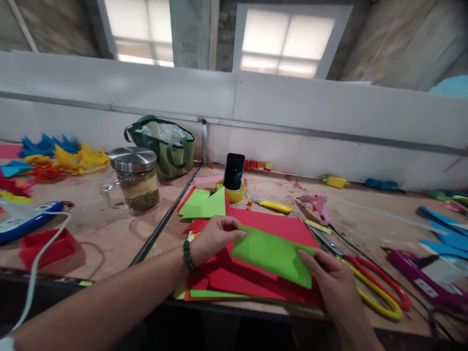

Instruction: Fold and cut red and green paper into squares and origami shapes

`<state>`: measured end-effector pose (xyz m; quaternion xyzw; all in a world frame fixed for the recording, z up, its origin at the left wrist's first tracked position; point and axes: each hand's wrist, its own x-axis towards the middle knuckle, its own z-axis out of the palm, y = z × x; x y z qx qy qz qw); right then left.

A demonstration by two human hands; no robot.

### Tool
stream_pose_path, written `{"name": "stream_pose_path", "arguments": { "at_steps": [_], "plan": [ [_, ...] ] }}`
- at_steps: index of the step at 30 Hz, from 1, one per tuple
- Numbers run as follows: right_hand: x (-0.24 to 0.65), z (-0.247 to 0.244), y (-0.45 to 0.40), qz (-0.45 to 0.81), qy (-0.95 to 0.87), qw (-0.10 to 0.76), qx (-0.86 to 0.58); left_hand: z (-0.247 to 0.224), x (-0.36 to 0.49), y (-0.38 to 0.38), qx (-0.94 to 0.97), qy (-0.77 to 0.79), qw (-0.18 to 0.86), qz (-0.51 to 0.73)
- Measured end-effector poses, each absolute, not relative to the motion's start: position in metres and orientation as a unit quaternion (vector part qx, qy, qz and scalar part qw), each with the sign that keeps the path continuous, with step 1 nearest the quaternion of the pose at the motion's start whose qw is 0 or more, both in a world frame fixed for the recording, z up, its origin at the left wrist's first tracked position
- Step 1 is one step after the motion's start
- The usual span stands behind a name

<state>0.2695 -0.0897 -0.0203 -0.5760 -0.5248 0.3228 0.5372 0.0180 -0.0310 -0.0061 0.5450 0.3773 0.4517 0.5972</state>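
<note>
A folded-looking piece of green paper (pixel 272 256) is stretched between my two hands, above a stack of red paper (pixel 252 287). My left hand (pixel 215 239), with a dark green bead bracelet (pixel 188 256) at the wrist, pinches its upper left corner. At its right end my right hand (pixel 331 275) grips it between thumb and fingers. Beyond my left hand lie green paper cut-outs (pixel 204 202) with pointed corners. Scissors (pixel 380 287) with red and yellow handles lie beside my right hand.
A yellow utility knife (pixel 272 206), a pink glue gun (pixel 318 207) and a propped phone (pixel 234 171) are behind the stack. A glass tea mug (pixel 139 187) and a green bag (pixel 164 146) stand left. A purple tool (pixel 420 278) with cords lies right; a red paper box (pixel 47 247) sits left.
</note>
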Motion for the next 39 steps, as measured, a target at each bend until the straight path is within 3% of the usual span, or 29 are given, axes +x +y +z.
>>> {"name": "stream_pose_path", "arguments": {
  "at_steps": [30,39],
  "plan": [
    [0.274,-0.036,-0.091,0.303,-0.553,0.534,-0.563,-0.009,0.014,-0.035,0.537,0.410,0.624,0.392],
    [0.268,-0.020,-0.086,0.272,-0.588,0.492,-0.581,0.000,0.011,-0.035,0.642,0.442,0.531,0.334]
  ]
}}
